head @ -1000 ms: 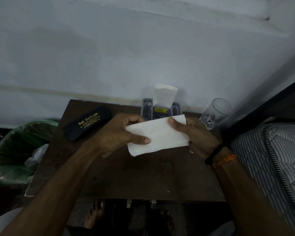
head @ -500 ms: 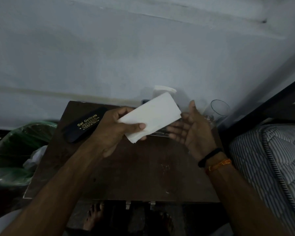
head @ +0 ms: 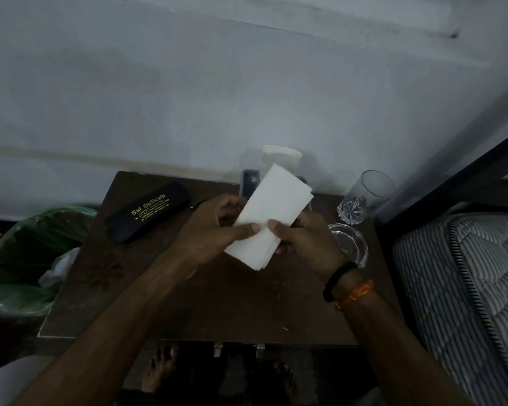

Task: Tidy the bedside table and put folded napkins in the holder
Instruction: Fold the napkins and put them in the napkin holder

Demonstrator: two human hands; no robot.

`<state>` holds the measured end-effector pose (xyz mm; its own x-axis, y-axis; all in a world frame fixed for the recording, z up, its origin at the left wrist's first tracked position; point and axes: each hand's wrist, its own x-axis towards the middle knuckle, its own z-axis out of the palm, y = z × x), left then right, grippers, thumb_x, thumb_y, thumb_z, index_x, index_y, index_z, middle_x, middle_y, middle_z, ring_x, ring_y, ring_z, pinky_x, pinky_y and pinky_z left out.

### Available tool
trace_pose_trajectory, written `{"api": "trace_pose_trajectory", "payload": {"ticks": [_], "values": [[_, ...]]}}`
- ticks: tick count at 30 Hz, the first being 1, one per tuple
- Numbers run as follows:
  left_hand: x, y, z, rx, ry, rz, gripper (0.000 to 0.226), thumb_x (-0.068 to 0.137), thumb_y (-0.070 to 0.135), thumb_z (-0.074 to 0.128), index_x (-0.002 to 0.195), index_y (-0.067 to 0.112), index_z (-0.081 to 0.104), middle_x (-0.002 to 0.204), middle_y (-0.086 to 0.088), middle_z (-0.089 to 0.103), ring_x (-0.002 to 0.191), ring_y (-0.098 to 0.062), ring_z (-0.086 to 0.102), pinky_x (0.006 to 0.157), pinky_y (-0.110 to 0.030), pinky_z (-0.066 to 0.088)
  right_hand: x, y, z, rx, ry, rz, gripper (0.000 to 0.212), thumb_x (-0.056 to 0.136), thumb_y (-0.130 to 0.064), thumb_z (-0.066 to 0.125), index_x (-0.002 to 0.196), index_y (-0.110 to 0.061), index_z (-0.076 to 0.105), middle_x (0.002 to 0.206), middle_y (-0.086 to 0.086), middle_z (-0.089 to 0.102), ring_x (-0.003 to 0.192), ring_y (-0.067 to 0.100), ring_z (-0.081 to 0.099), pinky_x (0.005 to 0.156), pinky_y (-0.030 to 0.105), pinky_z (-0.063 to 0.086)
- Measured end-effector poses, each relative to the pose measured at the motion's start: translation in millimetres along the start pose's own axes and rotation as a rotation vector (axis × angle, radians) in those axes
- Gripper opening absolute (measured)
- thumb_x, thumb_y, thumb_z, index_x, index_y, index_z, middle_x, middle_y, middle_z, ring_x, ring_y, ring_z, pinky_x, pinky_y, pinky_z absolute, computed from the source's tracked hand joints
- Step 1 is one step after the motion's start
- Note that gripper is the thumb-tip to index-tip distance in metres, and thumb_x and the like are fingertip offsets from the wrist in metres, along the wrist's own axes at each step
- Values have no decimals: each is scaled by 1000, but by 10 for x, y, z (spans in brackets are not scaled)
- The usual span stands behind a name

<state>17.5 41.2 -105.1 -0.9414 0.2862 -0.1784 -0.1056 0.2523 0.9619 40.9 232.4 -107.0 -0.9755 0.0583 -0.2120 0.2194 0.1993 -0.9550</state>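
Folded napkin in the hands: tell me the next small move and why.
Probably lift the folded napkin forward and slide it into the holder at the table's back edge. Both hands, left and right, pinch it already folded, and the holder, with one napkin standing in it, sits just behind.

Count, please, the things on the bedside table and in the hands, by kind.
White napkins: 2, one folded napkin in both hands, one napkin in the holder
Holder: 1
Black spectacle case: 1
Glass tumbler: 1
Glass dish: 1
Total: 6
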Motion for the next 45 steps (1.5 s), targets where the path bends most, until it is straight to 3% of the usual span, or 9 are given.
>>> {"api": "trace_pose_trajectory", "payload": {"ticks": [5,9,15,20,25,32,35,38,45], "values": [[1,-34,46,32,91,58,51,81,12,75,120,21,44,113,12,59,102,-9,63,77,-30,57,-40,82,78,-249,-110,-25,33,92,-25,65,124,-19,63,123,2,68,109,19,66,93,47,54],[32,-128,25,127,172,23,46,79,8,77,106,18,42,102,8,57,97,-10,62,67,-22,51,-47,108,135,-205,-18,4,32,84,-19,75,109,-23,57,109,-5,68,100,16,67,85,39,58],[57,-161,-47,262,148,186,21,81,11,74,80,17,54,97,7,64,103,-16,63,76,-31,56,-72,19,144,-204,125,-168,45,79,-10,79,109,-19,47,90,-13,64,81,1,67,68,16,55],[91,-36,-61,135,240,279,26,80,8,75,85,16,51,100,3,65,103,-13,65,75,-34,60,33,-31,50,48,37,-24,62,70,-13,86,118,-24,49,110,7,72,97,19,71,82,37,60],[149,93,44,110,309,302,39,75,16,82,89,12,46,91,3,63,93,-14,68,68,-33,60,129,-81,-53,-133,14,-117,29,79,-31,79,98,-9,75,96,2,77,87,15,74,77,38,61],[250,204,197,91,393,303,42,72,19,85,85,9,46,81,-1,64,81,-17,69,64,-41,60,297,-117,-111,-173,129,-146,17,88,-34,70,85,-18,74,87,0,75,81,15,71,68,34,54],[313,239,207,65,422,304,42,73,19,85,82,8,46,76,3,62,77,-13,68,62,-37,60,337,-143,-180,-248,91,-215,28,91,-34,66,96,-7,71,95,6,75,87,21,72,75,46,59],[396,267,177,20,434,324,42,73,18,85,80,9,45,79,-10,65,80,-18,70,64,-44,61,352,-186,-283,-227,2,-237,30,87,-25,72,112,-8,69,106,6,75,95,19,72,80,43,60],[495,334,170,-19,335,263,50,72,20,85,109,13,53,84,0,75,76,-7,73,59,-21,58,428,-244,-343,-243,173,-323,13,82,-18,77,93,-12,73,88,4,76,80,16,73,66,39,61]]}}
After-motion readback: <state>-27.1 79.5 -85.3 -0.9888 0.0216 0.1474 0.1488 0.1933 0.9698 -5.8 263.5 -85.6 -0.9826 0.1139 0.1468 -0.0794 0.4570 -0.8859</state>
